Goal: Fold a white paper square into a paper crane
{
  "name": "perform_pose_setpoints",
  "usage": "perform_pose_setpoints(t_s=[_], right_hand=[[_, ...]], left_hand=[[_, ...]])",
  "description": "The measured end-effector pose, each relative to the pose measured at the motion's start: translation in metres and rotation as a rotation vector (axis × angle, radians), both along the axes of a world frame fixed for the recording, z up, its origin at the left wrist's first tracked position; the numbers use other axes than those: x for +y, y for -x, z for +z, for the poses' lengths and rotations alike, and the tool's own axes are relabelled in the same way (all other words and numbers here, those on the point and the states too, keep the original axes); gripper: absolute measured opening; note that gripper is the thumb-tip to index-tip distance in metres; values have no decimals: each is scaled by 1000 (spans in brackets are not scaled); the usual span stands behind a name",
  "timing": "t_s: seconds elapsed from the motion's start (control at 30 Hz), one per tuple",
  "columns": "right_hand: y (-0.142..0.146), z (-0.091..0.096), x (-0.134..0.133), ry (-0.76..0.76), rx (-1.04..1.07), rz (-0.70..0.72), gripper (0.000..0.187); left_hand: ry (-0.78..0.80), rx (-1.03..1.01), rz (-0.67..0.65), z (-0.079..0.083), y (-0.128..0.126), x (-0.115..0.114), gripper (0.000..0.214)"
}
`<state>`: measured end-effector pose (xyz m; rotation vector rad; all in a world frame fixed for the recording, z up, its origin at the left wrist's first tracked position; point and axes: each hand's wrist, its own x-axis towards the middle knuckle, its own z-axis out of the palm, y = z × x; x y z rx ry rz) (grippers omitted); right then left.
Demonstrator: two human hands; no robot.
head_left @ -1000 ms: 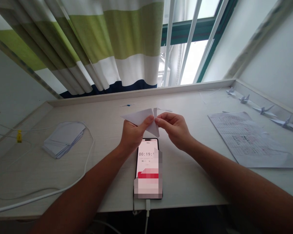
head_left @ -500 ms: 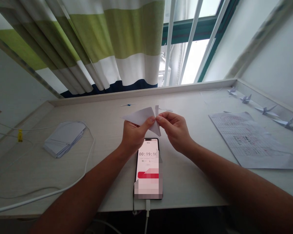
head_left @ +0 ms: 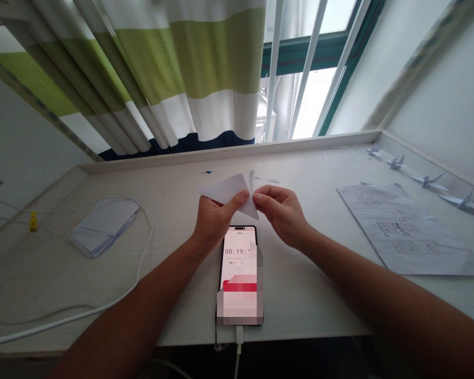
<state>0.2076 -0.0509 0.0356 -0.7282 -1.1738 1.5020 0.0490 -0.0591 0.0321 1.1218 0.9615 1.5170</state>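
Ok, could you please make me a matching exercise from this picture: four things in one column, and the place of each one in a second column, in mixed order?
Things
1. folded paper
2. phone
3. stack of paper
4. paper cranes

Places
A. in a row along the right edge of the desk
B. flat on the desk, nearer the person than the hands
C. pinched between the left hand and the right hand
D. on the left of the desk, beside a white cable

Pairs: 1-C, 2-B, 3-D, 4-A

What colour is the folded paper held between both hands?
White, with no print visible: the folded paper shows best in the head view.
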Motion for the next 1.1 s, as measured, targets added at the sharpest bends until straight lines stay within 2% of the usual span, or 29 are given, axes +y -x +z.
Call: perform_pose_setpoints(t_s=[0.2,0.37,0.57,0.73,0.9,1.1], right_hand=[[0,3,0,16,8,-70,24],[-4,-1,3,18,17,13,29],[-8,-2,6,-48,-12,55,29],[-6,0,4,-90,-29,14,27],[0,-1,1,-73,6,-44,24],[0,-1,1,-18,39,25,26]], left_hand=[[10,7,-122,-1,0,-1,33],[-3,25,-151,-2,2,0,30],[-28,37,-137,2,4,1,25],[-28,53,-114,7,2,-1,28],[-44,19,-44,8,-2,-2,29],[-52,15,-39,5,1,1,26]])
